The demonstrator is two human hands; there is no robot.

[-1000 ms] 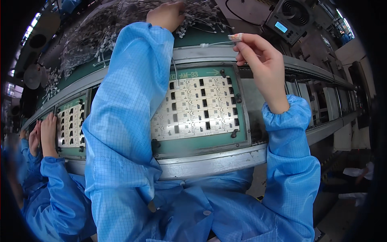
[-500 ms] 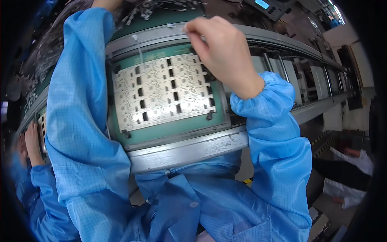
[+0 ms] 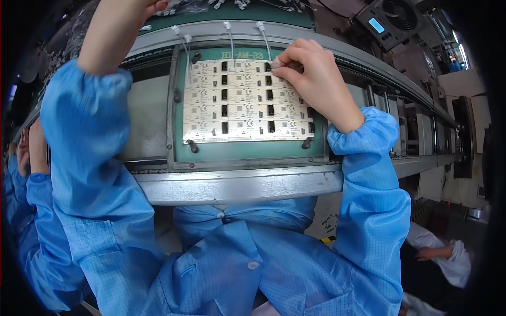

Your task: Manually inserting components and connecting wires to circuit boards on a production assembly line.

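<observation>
White-plugged cable [image 3: 265, 41] pinched in the right hand [image 3: 313, 71] over the circuit-board panel [image 3: 247, 100]; left hand [image 3: 152, 8] partly cut off, its grip I cannot tell.

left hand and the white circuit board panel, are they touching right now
Apart: the head view shows the left hand up at the top left, with the metal rail between it and the white circuit board panel.

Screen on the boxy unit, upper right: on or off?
On: the screen glows pale blue against the dark boxy unit.
</observation>
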